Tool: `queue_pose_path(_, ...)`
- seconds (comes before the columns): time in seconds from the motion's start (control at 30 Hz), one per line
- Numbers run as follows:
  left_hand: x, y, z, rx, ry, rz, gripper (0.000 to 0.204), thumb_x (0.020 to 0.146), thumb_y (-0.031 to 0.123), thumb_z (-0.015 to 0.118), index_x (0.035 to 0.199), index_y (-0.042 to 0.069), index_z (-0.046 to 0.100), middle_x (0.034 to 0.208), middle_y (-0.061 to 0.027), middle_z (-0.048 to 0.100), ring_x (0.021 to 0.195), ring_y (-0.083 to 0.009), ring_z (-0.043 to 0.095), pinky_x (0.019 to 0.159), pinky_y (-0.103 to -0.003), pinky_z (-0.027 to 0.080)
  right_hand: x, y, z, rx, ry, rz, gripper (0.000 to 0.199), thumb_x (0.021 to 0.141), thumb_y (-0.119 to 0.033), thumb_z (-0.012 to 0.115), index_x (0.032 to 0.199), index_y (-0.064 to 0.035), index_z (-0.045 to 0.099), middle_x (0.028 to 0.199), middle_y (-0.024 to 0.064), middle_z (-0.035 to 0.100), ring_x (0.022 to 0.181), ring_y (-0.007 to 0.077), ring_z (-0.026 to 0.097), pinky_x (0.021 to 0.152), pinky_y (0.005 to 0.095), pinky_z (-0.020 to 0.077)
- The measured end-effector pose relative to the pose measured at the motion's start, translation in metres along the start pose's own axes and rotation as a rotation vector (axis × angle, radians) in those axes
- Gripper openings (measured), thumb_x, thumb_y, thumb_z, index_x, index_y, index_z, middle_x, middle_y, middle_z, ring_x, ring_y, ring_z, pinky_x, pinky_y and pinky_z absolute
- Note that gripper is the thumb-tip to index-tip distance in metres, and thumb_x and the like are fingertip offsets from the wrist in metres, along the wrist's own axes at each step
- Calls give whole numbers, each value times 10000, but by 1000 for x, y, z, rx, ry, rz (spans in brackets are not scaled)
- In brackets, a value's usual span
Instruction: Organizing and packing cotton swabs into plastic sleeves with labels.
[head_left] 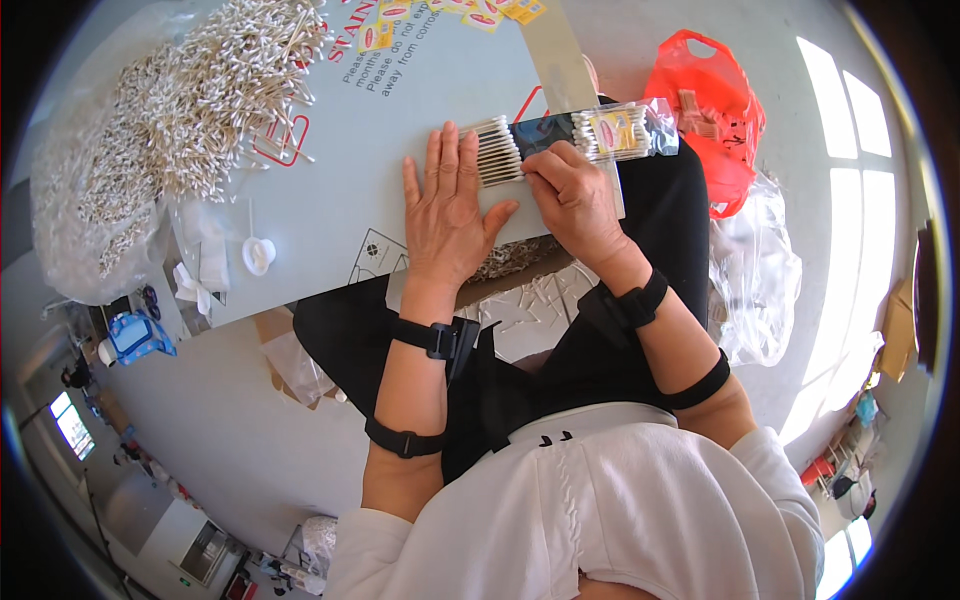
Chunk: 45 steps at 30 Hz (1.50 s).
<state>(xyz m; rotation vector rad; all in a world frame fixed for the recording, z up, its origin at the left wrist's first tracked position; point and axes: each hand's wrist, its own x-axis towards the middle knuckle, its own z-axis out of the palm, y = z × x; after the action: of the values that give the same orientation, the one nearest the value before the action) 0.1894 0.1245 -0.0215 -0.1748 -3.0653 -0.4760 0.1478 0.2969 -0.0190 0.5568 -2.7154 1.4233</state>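
Pinching white-tipped cotton swabs (497, 150) with right hand (575, 195), left hand (447, 205) flat, open.

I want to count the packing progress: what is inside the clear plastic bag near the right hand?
Inside the clear plastic bag: white cotton swabs and a yellow label. The right hand covers its mouth.

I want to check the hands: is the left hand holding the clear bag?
No, the left hand lies flat on the board; the right hand is at the clear bag.
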Motion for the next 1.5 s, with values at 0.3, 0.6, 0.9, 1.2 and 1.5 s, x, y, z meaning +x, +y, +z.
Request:
queue_pose_path(0.3, 0, 0, 2, 11, 8, -2, 876, 847, 512, 634, 1510, 66, 276, 1585, -125, 242, 1469, -286, 219, 1179, -533, 147, -1, 1, 1, -44, -3, -50, 75, 817, -4, 642, 881, -36, 663, 798, 115, 590, 713, 324, 631, 614, 382, 498)
queue_pose_path(0.6, 0, 0, 2, 24, 14, -4, 877, 849, 521, 629, 1509, 61, 279, 1582, -126, 249, 1467, -281, 223, 1180, -526, 148, 1, 0, 1, 0, 31, 9, 90, 800, 8, 648, 882, -27, 666, 803, 113, 607, 719, 312, 638, 621, 357, 501)
queue_pose_path(0.9, 1, -1, 4, 30, 8, 5, 873, 873, 560, 579, 1516, 65, 258, 1574, -145, 263, 1465, -312, 226, 1174, -530, 132, 0, 3, -1, 55, 14, 54, 100, 787, 14, 656, 883, -16, 661, 810, 102, 617, 720, 278, 649, 631, 336, 505)
queue_pose_path(1.2, 0, -1, 4, 32, 7, 3, 877, 871, 555, 584, 1517, 62, 255, 1578, -141, 252, 1468, -305, 216, 1177, -527, 126, 1, 2, 1, 16, 25, 39, 103, 790, 6, 652, 887, -28, 660, 800, 98, 609, 711, 274, 645, 625, 345, 502)
queue_pose_path(1.5, 1, -1, 4, 35, 0, -4, 874, 875, 567, 569, 1518, 66, 253, 1579, -135, 251, 1469, -304, 214, 1179, -525, 118, 2, -1, 3, 0, 38, 56, 168, 794, -20, 655, 957, -58, 673, 801, 89, 612, 711, 275, 645, 620, 349, 505)
